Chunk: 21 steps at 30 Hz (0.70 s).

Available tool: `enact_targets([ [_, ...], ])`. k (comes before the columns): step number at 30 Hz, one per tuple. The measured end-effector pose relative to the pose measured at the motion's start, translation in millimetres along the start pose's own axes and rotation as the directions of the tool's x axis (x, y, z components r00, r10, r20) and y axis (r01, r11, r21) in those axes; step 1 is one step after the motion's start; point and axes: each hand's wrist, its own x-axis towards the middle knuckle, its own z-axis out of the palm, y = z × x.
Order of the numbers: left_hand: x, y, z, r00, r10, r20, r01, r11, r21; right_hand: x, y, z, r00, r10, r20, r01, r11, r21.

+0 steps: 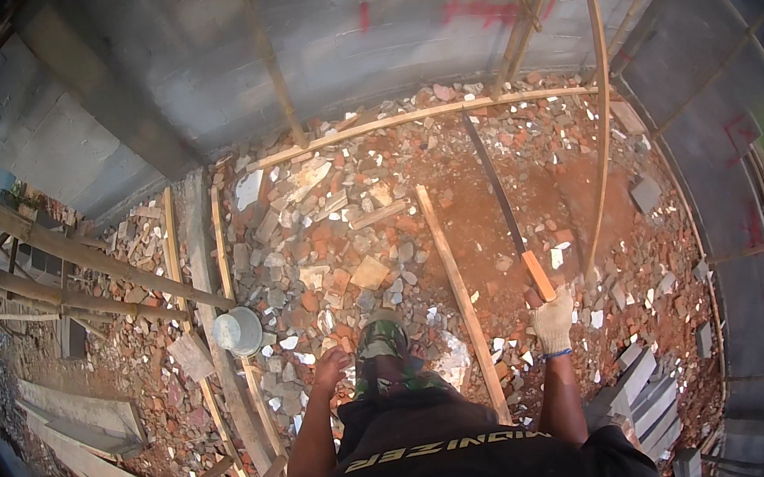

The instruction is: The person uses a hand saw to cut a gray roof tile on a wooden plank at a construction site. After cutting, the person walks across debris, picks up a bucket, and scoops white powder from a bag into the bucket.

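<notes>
"Dark shirt (416, 422) along the bottom centre: is that what sits closest?"

"Yes, it's mine, with yellow lettering across it, and just above it my leg in camouflage trousers (382, 343) points up the frame."

"And your right hand (553, 320)?"

"Right of centre, in a cream glove (551, 327) with a blue band (557, 352) at the wrist. It's closed around the orange-brown handle (538, 274) of a long, narrow tool (505, 203)."

"Where does that tool lie?"

"Its dark blade (492, 176) runs up and slightly left from my fist, over reddish soil (471, 217), to the horizontal wooden batten (424, 115) in the upper middle. I can't tell whether the tip touches the wood."

"Your left hand (331, 366)?"

"Bare, half open, fingers loosely bent, just left of my leg. It has hold of nothing that I can see."

"What is around you?"

"Brick and stone rubble (325, 246) across the middle, a grey bucket (238, 332) left of centre by a long grey beam (199, 234), a plank (460, 296) slanting between my leg and the tool, and a grey block wall (215, 67) along the top."
</notes>
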Motion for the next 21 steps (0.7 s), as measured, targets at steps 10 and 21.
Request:
enact_targets([
  [10,192,0,-23,0.706,-0.673,-0.22,0.629,0.739,-0.243,258,-121,44,0.995,-0.055,-0.088,0.072,0.976,0.203],
  [21,469,474,120,0.988,0.106,-0.109,-0.122,0.981,-0.152,611,-363,193,0.937,-0.241,-0.252,0.334,0.826,0.454],
])
